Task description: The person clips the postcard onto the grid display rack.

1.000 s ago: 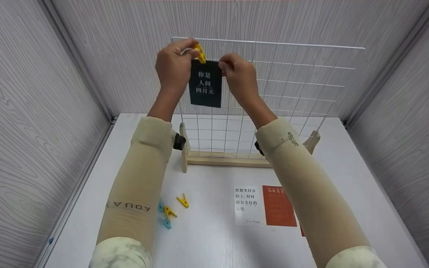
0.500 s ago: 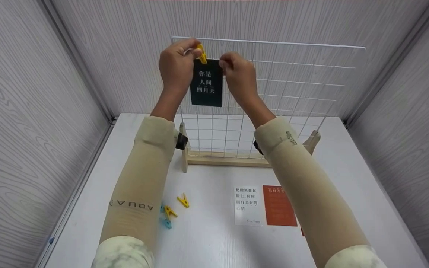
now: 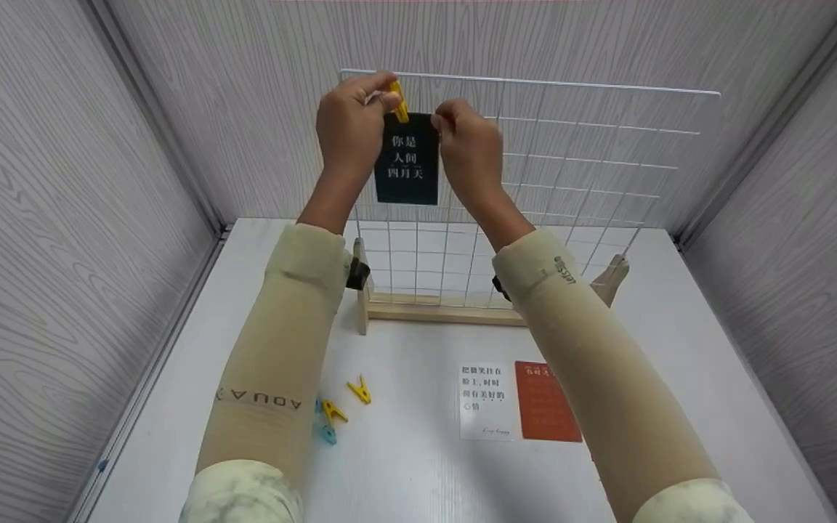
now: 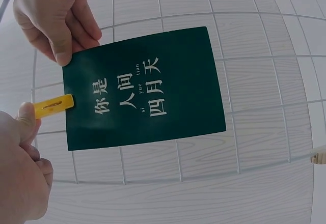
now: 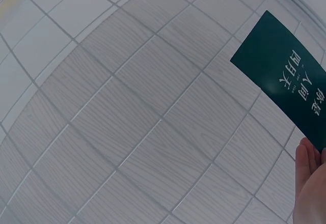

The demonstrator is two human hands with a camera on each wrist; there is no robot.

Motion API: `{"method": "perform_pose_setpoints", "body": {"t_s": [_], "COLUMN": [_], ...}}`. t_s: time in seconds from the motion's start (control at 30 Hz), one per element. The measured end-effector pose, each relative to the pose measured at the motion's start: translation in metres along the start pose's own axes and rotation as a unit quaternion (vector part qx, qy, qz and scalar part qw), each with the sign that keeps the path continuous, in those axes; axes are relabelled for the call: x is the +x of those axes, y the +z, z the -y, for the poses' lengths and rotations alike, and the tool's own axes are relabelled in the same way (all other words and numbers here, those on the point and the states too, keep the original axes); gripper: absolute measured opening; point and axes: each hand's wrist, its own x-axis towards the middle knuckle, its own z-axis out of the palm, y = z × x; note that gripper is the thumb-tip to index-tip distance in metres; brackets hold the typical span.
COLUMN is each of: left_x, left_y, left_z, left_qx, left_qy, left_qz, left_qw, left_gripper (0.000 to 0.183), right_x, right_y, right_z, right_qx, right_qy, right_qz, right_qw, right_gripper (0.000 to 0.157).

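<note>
A dark green card with white Chinese characters is held up before the white wire grid, near its upper left. My left hand pinches a yellow clothespin between thumb and fingers, and the clothespin's tip sits over the card's top edge. The card's top right corner is pinched by my right hand. In the left wrist view the right hand's thumb lies on the card's front. Whether the clothespin also bites a grid wire cannot be seen.
Two yellow clothespins and some blue ones lie on the white table, partly behind the left sleeve. A white card and a red card lie at the right, the red one partly covered by the right sleeve. The grid stands on a wooden base.
Both hands, the card and the clothespin have shifted slightly right and up in the head view, the left hand most. Each hand keeps its hold.
</note>
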Motion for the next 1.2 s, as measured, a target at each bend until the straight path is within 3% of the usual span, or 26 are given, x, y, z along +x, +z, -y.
{"method": "perform_pose_setpoints", "body": {"t_s": [0.3, 0.77, 1.0, 1.2], "left_x": [0.0005, 0.0003, -0.0011, -0.0043], "left_y": [0.0012, 0.0040, 0.0038, 0.0034], "left_z": [-0.0027, -0.0037, -0.0030, -0.0016], "left_qx": [0.026, 0.001, -0.017, 0.008], "left_qy": [0.000, -0.008, -0.005, 0.009], "left_qz": [0.005, 0.037, 0.038, 0.023], "left_qw": [0.9996, 0.9993, 0.9991, 0.9997], "left_gripper": [0.030, 0.033, 0.035, 0.036], "right_x": [-0.0021, -0.0028, -0.0060, -0.0100], "right_y": [0.0003, 0.0008, 0.0007, 0.0005], "right_z": [0.0008, -0.0033, -0.0056, -0.0081], "right_qx": [-0.047, -0.063, -0.046, 0.004], "right_qy": [-0.022, -0.026, -0.032, -0.017], "right_qz": [-0.020, -0.025, -0.023, -0.026], "right_qw": [0.998, 0.997, 0.998, 0.999], "right_gripper": [0.024, 0.024, 0.025, 0.023]}}
